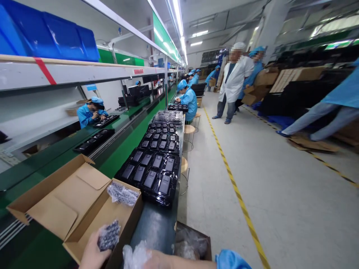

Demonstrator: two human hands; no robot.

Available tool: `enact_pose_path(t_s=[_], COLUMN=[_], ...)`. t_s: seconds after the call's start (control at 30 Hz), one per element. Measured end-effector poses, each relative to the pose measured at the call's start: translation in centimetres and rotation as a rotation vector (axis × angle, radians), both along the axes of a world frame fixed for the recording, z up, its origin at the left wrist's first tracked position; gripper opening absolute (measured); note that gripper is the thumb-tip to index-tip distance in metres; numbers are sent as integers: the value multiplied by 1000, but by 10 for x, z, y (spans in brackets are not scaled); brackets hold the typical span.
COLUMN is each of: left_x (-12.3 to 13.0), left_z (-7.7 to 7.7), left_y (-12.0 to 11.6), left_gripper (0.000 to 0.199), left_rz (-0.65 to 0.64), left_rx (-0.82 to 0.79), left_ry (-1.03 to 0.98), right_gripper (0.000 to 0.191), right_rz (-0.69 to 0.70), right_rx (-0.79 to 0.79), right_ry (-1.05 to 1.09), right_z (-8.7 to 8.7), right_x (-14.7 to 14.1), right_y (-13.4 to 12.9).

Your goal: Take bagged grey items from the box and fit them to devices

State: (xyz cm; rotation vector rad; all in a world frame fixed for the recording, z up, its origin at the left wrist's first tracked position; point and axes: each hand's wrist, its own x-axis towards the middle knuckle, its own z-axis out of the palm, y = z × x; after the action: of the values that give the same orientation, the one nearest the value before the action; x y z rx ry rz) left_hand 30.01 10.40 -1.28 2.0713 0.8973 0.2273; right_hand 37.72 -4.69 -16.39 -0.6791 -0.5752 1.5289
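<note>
Two hands were at the bottom edge of the head view. Left hand (pixel 92 256) was closed around a small clear bag of dark parts (pixel 109 235), holding it at the near rim of the open cardboard box (pixel 70 209). Right hand (pixel 157 259) rested on crumpled clear plastic (pixel 136 256); its fingers were mostly cut off by the frame, so I couldn't tell whether that grip was shut or loose. Blue sleeve (pixel 231 260) trailed behind it.

A second bag of the same parts (pixel 122 193) lay against the box's far wall. Judged step: handling bagged parts at the box, one bag in hand over the rim. Next move would call for keeping the bag clear of the near flap and of the bag already inside.

Beyond the box, on the dark tabletop (pixel 153 224), black trays of black devices (pixel 153 173) ran away in a row. Green conveyor (pixel 117 149) ran alongside on the left. Further off, seated workers in blue (pixel 188 99) and a person in a white coat (pixel 234 80) standing on the floor.
</note>
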Motion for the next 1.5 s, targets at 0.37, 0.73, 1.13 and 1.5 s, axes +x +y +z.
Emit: enact_pose_path(t_s=[0.37, 0.73, 1.13, 1.5], left_x=[-25, -50, -34, -44], left_z=[-5, -48, -12, -5], left_y=[-8, 12, 39, 40], left_gripper=[53, 47, 46, 38], left_rz=[-45, -22, -82, -124], left_rx=[390, 526, 233, 83], left_ry=[172, 45, 175, 19], right_gripper=[20, 16, 19, 20], right_rz=[-214, -215, -208, -216], right_rx=[-229, -190, -229, -203], right_ry=[19, 10, 0, -42], right_z=[34, 37, 49, 47], right_x=[9, 10, 7, 9], right_y=[-14, -17, -15, -12])
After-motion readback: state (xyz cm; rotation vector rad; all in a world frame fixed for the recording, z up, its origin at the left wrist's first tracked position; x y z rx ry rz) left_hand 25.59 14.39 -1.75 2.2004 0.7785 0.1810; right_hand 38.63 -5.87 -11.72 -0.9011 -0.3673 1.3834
